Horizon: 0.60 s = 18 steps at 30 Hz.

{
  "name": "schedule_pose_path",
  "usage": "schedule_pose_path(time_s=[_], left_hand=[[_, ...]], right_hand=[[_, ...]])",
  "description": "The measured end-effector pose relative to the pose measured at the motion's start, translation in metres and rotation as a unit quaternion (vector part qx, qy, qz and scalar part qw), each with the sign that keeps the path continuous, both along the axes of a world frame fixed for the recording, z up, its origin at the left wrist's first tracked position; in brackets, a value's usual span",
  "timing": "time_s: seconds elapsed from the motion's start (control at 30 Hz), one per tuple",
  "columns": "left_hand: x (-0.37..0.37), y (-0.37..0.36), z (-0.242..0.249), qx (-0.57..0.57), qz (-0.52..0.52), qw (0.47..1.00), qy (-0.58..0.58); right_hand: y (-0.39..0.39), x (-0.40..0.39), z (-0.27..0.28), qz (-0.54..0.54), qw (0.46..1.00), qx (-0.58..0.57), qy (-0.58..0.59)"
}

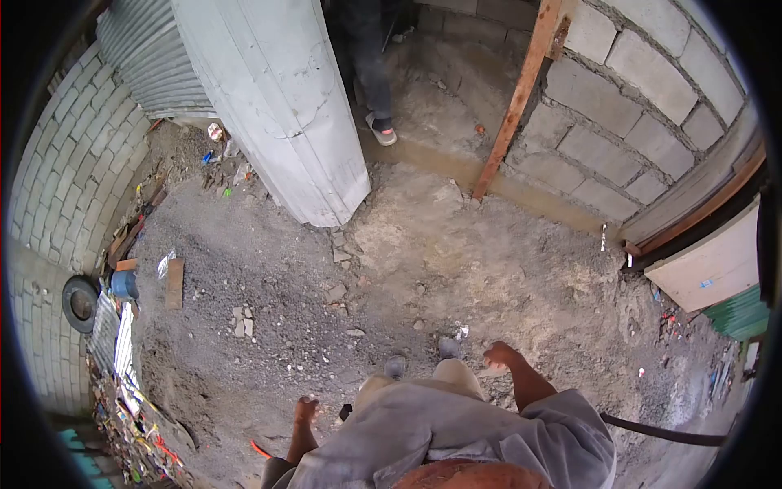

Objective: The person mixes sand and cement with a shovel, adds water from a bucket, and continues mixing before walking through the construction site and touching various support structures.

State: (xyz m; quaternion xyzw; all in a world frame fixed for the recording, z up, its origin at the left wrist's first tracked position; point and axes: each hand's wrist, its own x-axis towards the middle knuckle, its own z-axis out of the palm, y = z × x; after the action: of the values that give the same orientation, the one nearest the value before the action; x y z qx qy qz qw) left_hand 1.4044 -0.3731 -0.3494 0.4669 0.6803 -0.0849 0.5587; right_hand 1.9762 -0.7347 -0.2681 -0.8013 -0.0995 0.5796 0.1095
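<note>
My left hand (306, 409) hangs low beside my left leg, its fingers curled, with too little detail to tell what is in it. My right hand (503, 355) is out in front of my right side, fingers bent inward, and whether it holds anything is hidden. Both hands are apart from each other, over bare rocky ground (391, 277). An orange-red object (260, 449) lies just left of my left hand. A small white scrap (462, 332) is on the ground by my feet, to the left of my right hand.
Ahead, another person's leg and shoe (381, 130) show in a doorway between a white metal sheet (277, 106) and a rusty post (519, 102). A block wall (603, 122) stands right. A tyre (80, 303) and litter line the left; a dark bar (664, 432) extends right.
</note>
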Motion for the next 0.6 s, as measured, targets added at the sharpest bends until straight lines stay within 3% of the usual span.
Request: schedule_pose_path(time_s=[0.07, 0.17, 0.27, 0.33, 0.4, 0.47, 0.5, 0.53, 0.57, 0.6], left_hand=[[0.0, -0.013, 0.002, 0.003, 0.007, 1.0, 0.025], [0.026, -0.025, 0.018, -0.041, 0.033, 0.999, 0.016], [0.058, -0.045, 0.025, 0.048, -0.291, 0.955, 0.007], [0.106, -0.06, 0.043, 0.022, -0.25, 0.966, 0.063], [0.162, -0.066, 0.071, -0.011, -0.207, 0.972, 0.114], [0.2, -0.068, 0.082, 0.051, -0.217, 0.971, 0.085], [0.213, -0.068, 0.085, 0.079, -0.221, 0.969, 0.069], [0.218, -0.065, 0.082, 0.107, -0.226, 0.967, 0.053], [0.224, -0.059, 0.079, 0.11, -0.224, 0.966, 0.06], [0.226, -0.049, 0.071, 0.124, -0.203, 0.971, 0.038]], right_hand=[[-0.014, 0.017, -0.038, -0.001, 1.0, 0.006, 0.012], [-0.03, 0.041, -0.053, -0.044, 0.997, 0.042, 0.044], [-0.06, 0.073, -0.072, -0.07, 0.995, 0.052, 0.049], [-0.084, 0.096, -0.081, -0.082, 0.995, 0.024, 0.05], [-0.114, 0.125, -0.106, 0.023, 0.995, -0.029, 0.094], [-0.145, 0.149, -0.142, 0.137, 0.978, -0.059, 0.144], [-0.167, 0.16, -0.163, 0.342, 0.936, 0.031, 0.076], [-0.168, 0.16, -0.163, 0.155, 0.983, -0.037, 0.088], [-0.17, 0.162, -0.163, -0.037, 0.989, -0.107, 0.097], [-0.178, 0.164, -0.192, -0.033, 0.989, -0.103, 0.102]])
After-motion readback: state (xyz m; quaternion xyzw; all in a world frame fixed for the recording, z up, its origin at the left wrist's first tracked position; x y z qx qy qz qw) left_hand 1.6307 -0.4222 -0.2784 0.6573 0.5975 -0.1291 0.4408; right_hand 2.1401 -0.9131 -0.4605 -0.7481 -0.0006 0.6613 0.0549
